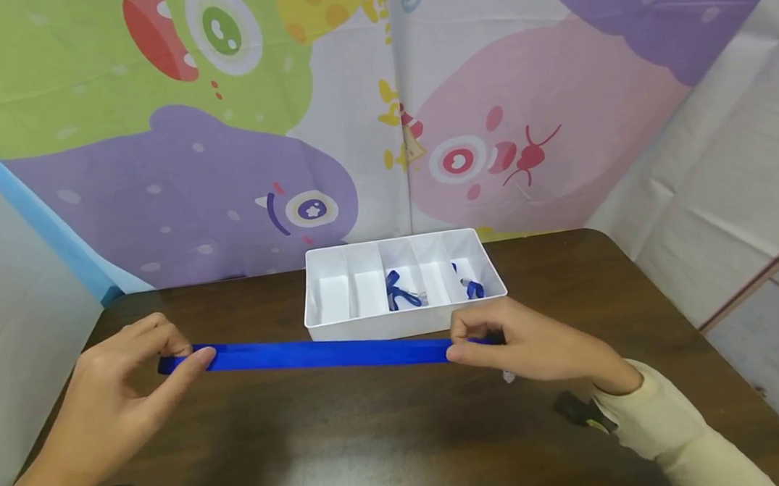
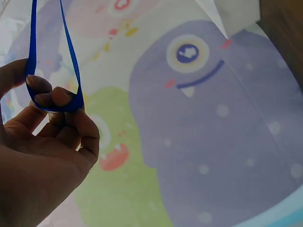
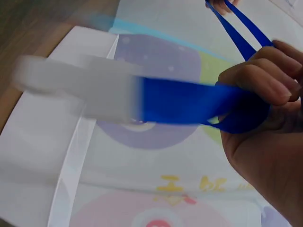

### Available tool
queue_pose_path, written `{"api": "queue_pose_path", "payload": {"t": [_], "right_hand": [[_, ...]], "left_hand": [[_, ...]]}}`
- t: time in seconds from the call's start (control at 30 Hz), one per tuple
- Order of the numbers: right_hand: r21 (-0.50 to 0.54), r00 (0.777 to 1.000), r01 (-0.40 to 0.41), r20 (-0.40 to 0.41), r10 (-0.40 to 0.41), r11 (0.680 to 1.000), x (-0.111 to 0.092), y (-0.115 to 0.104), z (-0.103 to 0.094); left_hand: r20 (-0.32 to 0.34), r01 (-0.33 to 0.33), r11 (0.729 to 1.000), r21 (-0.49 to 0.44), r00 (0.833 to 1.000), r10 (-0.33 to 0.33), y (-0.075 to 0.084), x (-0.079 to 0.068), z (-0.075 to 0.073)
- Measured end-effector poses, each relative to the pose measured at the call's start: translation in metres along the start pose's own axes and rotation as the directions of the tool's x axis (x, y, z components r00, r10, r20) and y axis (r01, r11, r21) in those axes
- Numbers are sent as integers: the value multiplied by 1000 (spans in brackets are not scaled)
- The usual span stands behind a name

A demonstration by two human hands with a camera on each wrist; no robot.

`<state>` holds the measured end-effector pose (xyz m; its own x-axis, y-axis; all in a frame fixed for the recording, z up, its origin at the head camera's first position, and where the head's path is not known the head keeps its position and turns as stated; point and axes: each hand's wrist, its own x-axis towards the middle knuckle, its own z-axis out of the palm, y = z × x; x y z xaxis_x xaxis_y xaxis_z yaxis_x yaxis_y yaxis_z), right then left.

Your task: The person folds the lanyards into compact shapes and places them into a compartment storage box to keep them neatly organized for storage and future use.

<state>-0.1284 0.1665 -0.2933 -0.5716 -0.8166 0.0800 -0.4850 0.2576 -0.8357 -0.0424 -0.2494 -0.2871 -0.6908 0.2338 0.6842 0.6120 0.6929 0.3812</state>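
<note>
A blue lanyard (image 1: 329, 353) is stretched level between both hands above the table. My left hand (image 1: 118, 389) pinches its left end with thumb and fingers; the left wrist view shows the band (image 2: 73, 52) looping around the fingertips. At the other end my right hand (image 1: 524, 342) grips the lanyard between thumb and curled fingers. From that grip a short blue piece with a blurred white plastic clip (image 3: 94, 90) sticks out in the right wrist view. Just behind the lanyard stands a white divided box (image 1: 393, 324), touched by neither hand.
Inside the box, a blue lanyard (image 1: 401, 293) lies in the middle compartment and more blue strap (image 1: 474, 289) in the rightmost one. The brown table (image 1: 319, 434) meets a cartoon-printed cloth (image 1: 243, 177) behind. Pale sheets flank both sides.
</note>
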Motion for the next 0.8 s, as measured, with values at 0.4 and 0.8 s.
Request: {"api": "queue_pose_path", "payload": {"t": [0.4,0.8], "right_hand": [[-51,998,22,60,-19,998,-14,19,-20],[150,998,25,-55,-17,988,-32,18,-42]], "left_hand": [[12,96,994,59,995,-97,-25,-18,-11],[78,248,968,40,965,-250,-48,-36,-20]]}}
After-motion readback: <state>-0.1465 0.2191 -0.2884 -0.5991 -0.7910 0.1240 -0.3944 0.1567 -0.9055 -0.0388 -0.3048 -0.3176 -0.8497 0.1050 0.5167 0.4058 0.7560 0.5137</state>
